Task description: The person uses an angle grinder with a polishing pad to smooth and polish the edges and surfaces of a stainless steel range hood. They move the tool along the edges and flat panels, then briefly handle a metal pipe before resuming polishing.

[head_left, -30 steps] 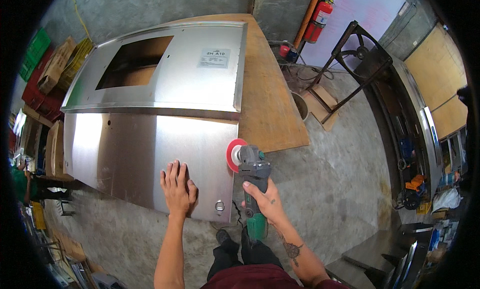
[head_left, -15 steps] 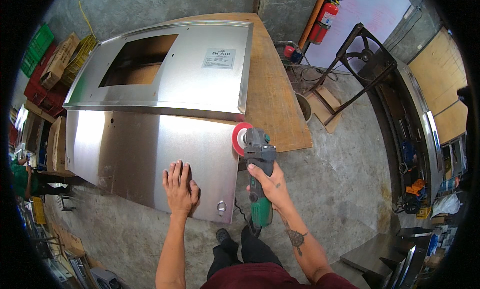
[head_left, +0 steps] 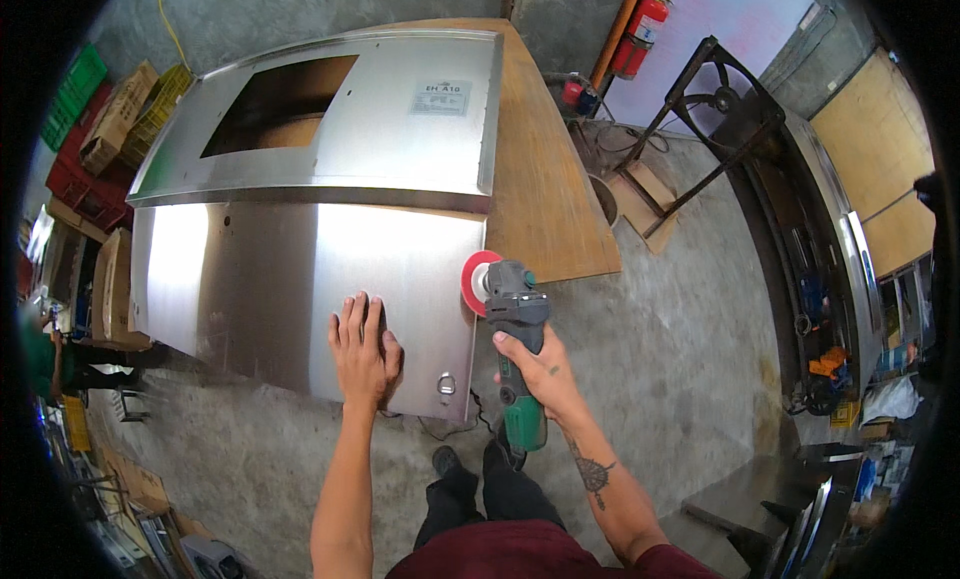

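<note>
In my right hand (head_left: pixel 540 367) is an angle grinder (head_left: pixel 517 314) with a dark grey and green body, the fingers wrapped round it. Its red disc (head_left: pixel 469 285) sits at the right edge of a brushed metal panel (head_left: pixel 265 269); whether it touches cannot be made out. My left hand (head_left: pixel 363 354) lies flat on the panel, fingers stretched out and holding nothing. A small metal ring (head_left: pixel 446 384) is fixed near the panel's near right corner. Beyond the panel lies a larger metal piece (head_left: pixel 400 154) with a rectangular cutout and a printed label.
A wooden tabletop (head_left: pixel 550 204) shows beyond the metal pieces. The grinder's black cord (head_left: pixel 480 411) hangs below the panel. To the right stand a dark metal frame (head_left: pixel 690 194) and a red fire extinguisher (head_left: pixel 641 34). Crates (head_left: pixel 75 99) and another person (head_left: pixel 45 354) are at left.
The panel and larger metal piece appear higher in the picture. Along the panel's right edge, the grinder is closer to the near corner. My left hand also lies nearer the front edge, still flat.
</note>
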Tool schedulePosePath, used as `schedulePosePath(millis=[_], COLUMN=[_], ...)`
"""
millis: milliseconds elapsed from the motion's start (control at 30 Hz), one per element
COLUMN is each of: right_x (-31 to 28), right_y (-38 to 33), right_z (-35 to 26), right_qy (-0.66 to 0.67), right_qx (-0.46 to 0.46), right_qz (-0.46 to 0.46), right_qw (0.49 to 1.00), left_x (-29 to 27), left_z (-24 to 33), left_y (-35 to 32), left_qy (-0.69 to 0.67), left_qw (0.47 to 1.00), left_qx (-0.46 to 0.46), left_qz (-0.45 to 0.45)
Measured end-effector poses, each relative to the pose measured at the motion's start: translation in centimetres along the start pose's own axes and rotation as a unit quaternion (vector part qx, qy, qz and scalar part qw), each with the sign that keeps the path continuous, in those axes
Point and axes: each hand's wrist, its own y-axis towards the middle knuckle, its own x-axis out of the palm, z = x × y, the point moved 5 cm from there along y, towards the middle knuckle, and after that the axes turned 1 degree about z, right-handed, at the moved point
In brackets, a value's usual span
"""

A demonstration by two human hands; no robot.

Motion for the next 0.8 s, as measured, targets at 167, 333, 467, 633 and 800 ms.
schedulePosePath(millis=[167,333,467,633,800], right_x=[0.3,0.4,0.5,0.4,0.3], right_y=[-3.2,-7.3,-10.8,-14.9,-19.2], right_z=[3.1,7.0,10.4,15.0,18.9], right_qy=[0.011,-0.008,-0.001,-0.018,-0.011], right_qx=[-0.002,0.021,0.028,0.043,0.077], right_qz=[0.003,-0.007,0.003,0.004,0.006], right_qw=[1.0,1.0,1.0,0.999,0.997], left_x=[-0.3,0.4,0.6,-0.5,-1.4], left_z=[0.1,-0.7,-0.4,-0.2,1.2], left_y=[0.0,-0.5,-0.6,-1.4,-3.9], left_qy=[-0.015,-0.017,-0.022,-0.042,-0.083], left_qw=[1.0,0.999,1.0,0.999,0.996], left_qx=[0.001,0.013,0.014,0.016,0.009], left_qz=[0.009,0.024,0.011,-0.007,-0.039])
